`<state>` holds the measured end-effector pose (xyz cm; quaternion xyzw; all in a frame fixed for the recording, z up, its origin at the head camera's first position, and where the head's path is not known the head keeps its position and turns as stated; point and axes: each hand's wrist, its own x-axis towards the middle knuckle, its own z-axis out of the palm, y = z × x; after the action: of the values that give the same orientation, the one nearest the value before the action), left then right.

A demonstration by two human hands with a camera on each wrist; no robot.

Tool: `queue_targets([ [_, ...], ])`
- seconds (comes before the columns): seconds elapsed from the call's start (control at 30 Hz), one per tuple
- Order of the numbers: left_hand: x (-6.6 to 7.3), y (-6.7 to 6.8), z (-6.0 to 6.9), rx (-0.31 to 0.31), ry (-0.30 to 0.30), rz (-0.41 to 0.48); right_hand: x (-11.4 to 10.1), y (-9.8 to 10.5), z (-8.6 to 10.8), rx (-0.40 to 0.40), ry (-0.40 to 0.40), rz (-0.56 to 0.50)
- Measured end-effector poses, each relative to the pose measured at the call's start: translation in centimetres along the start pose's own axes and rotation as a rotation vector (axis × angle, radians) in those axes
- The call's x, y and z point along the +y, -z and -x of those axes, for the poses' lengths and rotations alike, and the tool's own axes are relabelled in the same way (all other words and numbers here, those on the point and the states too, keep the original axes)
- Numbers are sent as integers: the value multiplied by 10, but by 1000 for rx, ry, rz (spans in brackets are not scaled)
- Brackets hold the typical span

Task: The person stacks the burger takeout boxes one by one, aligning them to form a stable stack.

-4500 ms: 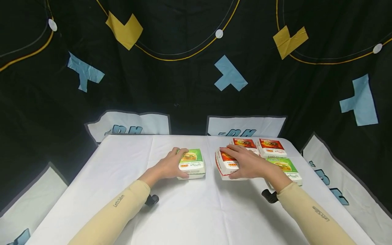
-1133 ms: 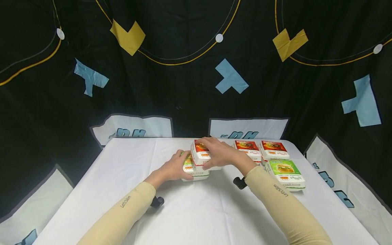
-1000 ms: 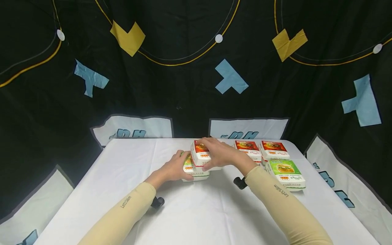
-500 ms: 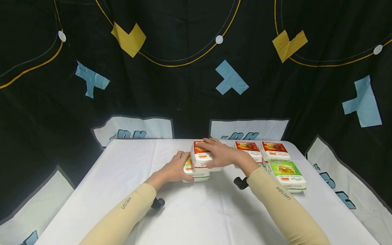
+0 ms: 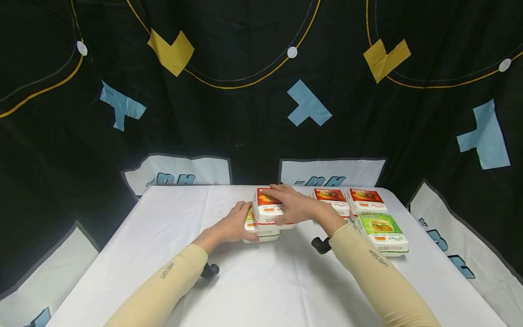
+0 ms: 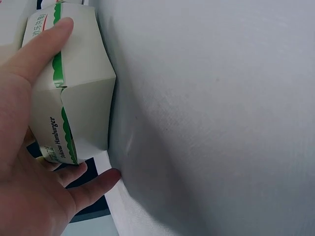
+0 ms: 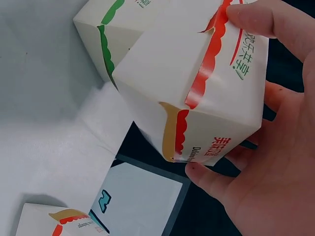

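Near the table's middle, a white burger box with a green top point(image 5: 264, 236) stands on the cloth. My left hand point(image 5: 229, 223) grips its left side, thumb along the front in the left wrist view, where the green box point(image 6: 91, 59) shows its green scalloped edge. Over it sits a burger box with a red top point(image 5: 267, 215), offset slightly right and hiding much of the green one. My right hand point(image 5: 295, 205) holds the red box from the right. In the right wrist view the red box point(image 7: 162, 73) overlaps the green; whether it rests fully on it I cannot tell.
At the table's right stand two more red burger boxes, one point(image 5: 332, 206) left of the other point(image 5: 367, 206), with a second green burger box point(image 5: 382, 234) in front. White cloth point(image 5: 253, 290) covers the table. A black curtain point(image 5: 245, 127) hangs behind.
My right hand has lifted the red box from the group at right and carried it left over the green box, then shifted it slightly left. My left hand keeps its grip on the green box.
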<state>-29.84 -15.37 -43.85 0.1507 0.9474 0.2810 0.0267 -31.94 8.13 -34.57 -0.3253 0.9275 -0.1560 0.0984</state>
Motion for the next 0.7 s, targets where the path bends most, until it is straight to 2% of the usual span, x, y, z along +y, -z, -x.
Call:
queue_targets([
  [0.33, -4, 1, 0, -27, -23, 45, 4, 4, 2, -15, -30, -13],
  [0.7, -4, 4, 0, -82, -15, 82, 7, 5, 1, -27, -15, 14],
])
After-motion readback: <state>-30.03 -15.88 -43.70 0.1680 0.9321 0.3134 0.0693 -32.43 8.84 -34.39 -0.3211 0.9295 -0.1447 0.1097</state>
